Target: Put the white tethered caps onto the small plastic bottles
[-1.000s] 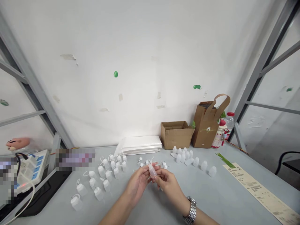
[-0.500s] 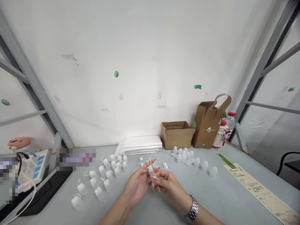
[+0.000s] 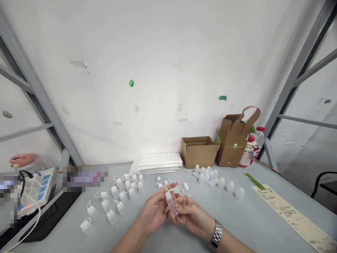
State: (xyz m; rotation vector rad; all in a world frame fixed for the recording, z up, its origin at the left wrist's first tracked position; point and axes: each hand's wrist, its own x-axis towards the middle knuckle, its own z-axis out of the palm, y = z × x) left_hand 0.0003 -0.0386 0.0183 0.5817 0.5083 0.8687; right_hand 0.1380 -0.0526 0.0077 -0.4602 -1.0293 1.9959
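A small translucent plastic squeeze bottle (image 3: pixel 172 205) is tilted between my hands, its white cap end up and to the left. My right hand (image 3: pixel 193 216), with a metal watch at the wrist, pinches the bottle's body between thumb and fingers. My left hand (image 3: pixel 152 214) holds it near the cap from the left, forefinger stretched out behind; some fingers are hidden. Beyond my hands lies a loose pile of white caps with loop straps (image 3: pixel 185 186). Capped bottles (image 3: pixel 112 217) stand in several rows at left. Uncapped bottles (image 3: pixel 221 182) stand or lie at right.
A stack of white envelopes (image 3: pixel 158 163), a cardboard box (image 3: pixel 200 156) and a brown paper bag (image 3: pixel 231 151) stand against the wall. Printed paper strips (image 3: pixel 286 211) lie at right. A power strip (image 3: pixel 43 191) and a black tablet-like object (image 3: pixel 50 218) lie at left.
The bottle has dropped slightly and turned in my fingers, showing more of its body. My right hand has shifted a little down and to the right.
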